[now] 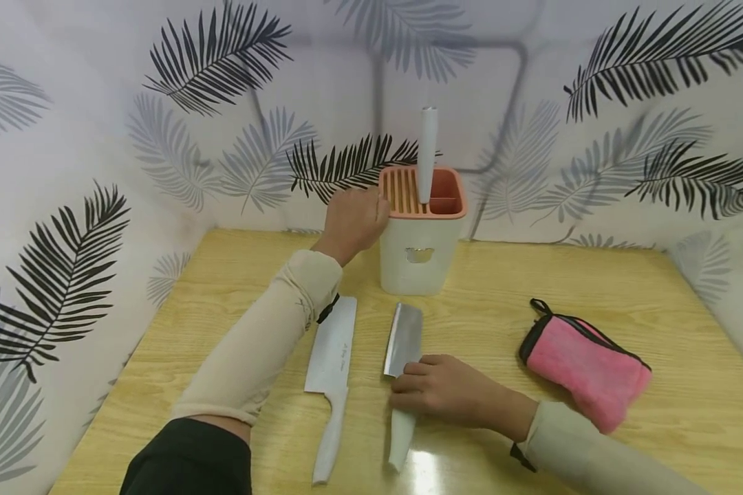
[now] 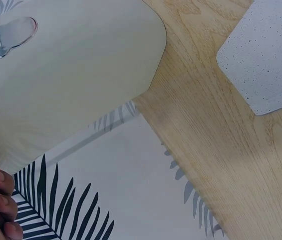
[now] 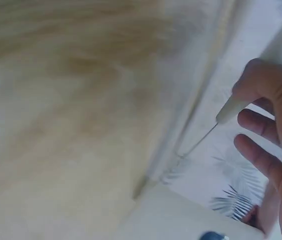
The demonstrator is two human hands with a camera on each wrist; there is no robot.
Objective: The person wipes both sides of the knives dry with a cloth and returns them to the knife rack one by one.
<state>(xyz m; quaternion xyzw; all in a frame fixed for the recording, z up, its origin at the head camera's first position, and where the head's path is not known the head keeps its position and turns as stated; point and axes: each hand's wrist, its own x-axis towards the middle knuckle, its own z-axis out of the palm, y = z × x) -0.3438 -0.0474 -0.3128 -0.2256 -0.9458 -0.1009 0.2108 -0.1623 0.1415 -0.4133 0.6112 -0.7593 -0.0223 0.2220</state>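
Observation:
In the head view, my left hand (image 1: 354, 216) grips the upper left edge of a white knife holder (image 1: 411, 265), its thumb at the orange rim. Its curled fingertips (image 2: 3, 200) show beside the holder's wall in the left wrist view. A white handle (image 1: 428, 155) stands upright out of the holder's slotted top. My right hand (image 1: 442, 392) holds a cleaver (image 1: 406, 333) by its pale handle, fingers wrapped over it near the blade. In the right wrist view, thumb and fingers are around that handle (image 3: 229, 110), with the blade seen edge-on. Left of it lies a larger white-bladed knife (image 1: 334, 354).
A pink pouch (image 1: 585, 368) with black trim and a loop lies to the right on the wooden table (image 1: 495, 309). Behind the table hangs a leaf-patterned cloth (image 1: 322, 89), close to the holder's back. The holder has slats on its left and open compartments on its right.

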